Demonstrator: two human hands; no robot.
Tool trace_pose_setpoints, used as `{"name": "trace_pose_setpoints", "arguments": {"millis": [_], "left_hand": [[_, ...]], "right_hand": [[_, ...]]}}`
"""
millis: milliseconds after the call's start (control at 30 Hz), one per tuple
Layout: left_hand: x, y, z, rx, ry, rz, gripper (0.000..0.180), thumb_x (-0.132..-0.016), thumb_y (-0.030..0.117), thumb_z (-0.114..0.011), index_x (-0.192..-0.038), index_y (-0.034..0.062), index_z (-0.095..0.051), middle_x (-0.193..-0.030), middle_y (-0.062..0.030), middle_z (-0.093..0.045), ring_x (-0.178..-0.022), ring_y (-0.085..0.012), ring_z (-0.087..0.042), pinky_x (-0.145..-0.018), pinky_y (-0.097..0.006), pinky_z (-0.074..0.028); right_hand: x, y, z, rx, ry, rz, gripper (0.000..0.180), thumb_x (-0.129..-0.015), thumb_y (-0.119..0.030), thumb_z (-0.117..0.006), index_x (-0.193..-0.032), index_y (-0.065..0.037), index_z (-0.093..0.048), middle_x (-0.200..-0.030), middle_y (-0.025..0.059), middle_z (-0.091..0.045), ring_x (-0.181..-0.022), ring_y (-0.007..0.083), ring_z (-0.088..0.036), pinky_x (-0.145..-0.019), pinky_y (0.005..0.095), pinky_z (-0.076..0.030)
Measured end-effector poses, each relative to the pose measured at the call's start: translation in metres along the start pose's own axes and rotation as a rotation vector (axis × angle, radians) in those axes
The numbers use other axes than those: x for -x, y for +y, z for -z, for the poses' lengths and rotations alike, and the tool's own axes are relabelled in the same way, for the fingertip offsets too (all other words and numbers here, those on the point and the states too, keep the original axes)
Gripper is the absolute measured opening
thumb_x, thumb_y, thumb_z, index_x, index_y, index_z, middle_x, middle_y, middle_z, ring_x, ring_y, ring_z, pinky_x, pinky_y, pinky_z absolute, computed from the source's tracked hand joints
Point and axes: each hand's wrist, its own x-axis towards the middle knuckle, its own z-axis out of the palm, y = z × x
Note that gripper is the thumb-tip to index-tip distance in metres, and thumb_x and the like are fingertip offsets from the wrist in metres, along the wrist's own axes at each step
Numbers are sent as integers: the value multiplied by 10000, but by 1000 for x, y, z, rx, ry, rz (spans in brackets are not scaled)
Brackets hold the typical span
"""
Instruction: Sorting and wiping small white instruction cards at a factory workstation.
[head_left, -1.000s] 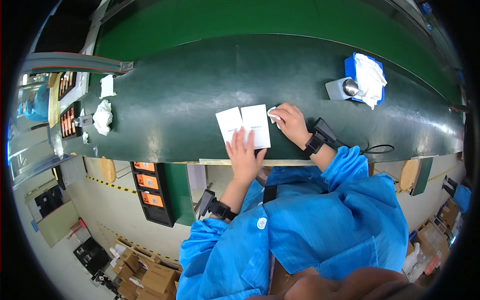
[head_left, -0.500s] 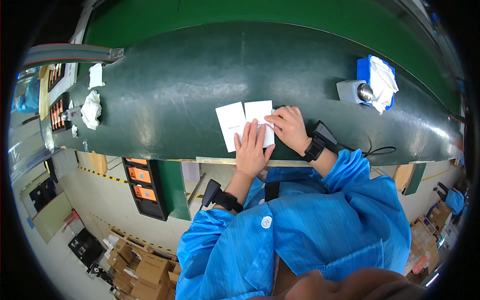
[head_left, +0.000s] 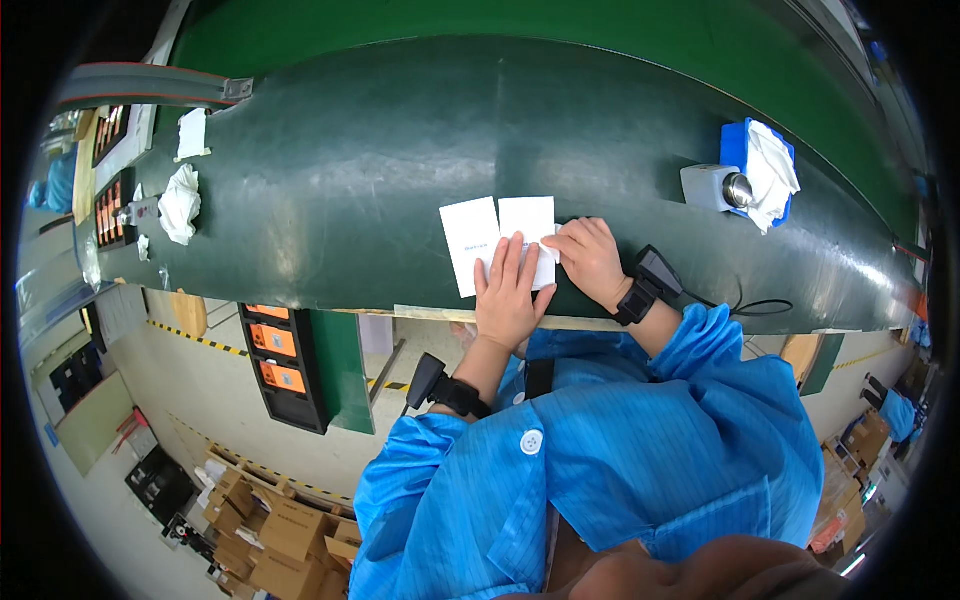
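Our left grip (head_left: pixel 508 298) lies flat, fingers spread, on two smooth white rectangular cards (head_left: pixel 500 240) side by side at the dark green bench's (head_left: pixel 350 180) near edge; our right grip (head_left: pixel 588 258) pinches the right card's edge.

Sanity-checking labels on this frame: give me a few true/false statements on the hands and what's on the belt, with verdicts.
1. The left hand lies flat, palm down, on the two flat white rectangular cards. True.
2. The right hand is lifted well above the dark green conveyor belt. False: it rests on the belt at the right edge of the cards.
3. The two cards lie side by side near the belt's near edge. True.
4. A crumpled white cloth sits at the left end of the belt. True.
5. The small grey box with a round metal knob is between the hands. False: it stands to the right, beside a blue tray.
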Motion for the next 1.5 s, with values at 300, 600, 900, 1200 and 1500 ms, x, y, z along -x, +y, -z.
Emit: {"name": "trace_pose_setpoints", "arguments": {"millis": [300,600,900,1200,1500], "left_hand": [[-1,-2,-2,-6,22,-1,575,-698,359,-596,-1188,93,-456,-1302,-119,-343,-1200,-293,-314,-917,-531,-236],[0,-1,-1,-11,8,-1,580,-690,349,-608,-1187,94,-455,-1306,-115,-336,-1203,-288,-307,-921,-523,-229],[0,-1,-1,-16,5,0,595,-677,351,-617,-1189,97,-452,-1303,-114,-339,-1204,-280,-307,-919,-525,-230],[-1,-1,-1,-9,26,-10,599,-663,339,-631,-1183,100,-454,-1300,-109,-341,-1194,-284,-314,-919,-528,-238],[-1,0,-1,-14,22,-9,604,-659,341,-633,-1184,104,-450,-1301,-110,-337,-1192,-284,-317,-917,-523,-240]], "right_hand": [[3,-4,-1,17,3,-32,181,-633,-37,-581,-797,-114,-567,-728,19,-500,-699,203,-501,-637,313,-361],[0,-6,-2,47,15,-23,183,-626,-41,-579,-796,-108,-570,-734,19,-493,-697,192,-499,-637,305,-355],[0,-6,-4,66,24,-44,173,-636,-46,-577,-794,-115,-567,-743,10,-496,-693,187,-495,-630,307,-351],[-17,9,0,-4,154,-229,105,-674,-73,-596,-772,-111,-607,-746,29,-540,-732,210,-531,-631,323,-379],[-8,6,9,-150,130,-264,138,-664,-56,-632,-793,-103,-611,-765,37,-530,-716,217,-514,-648,315,-382]]}}
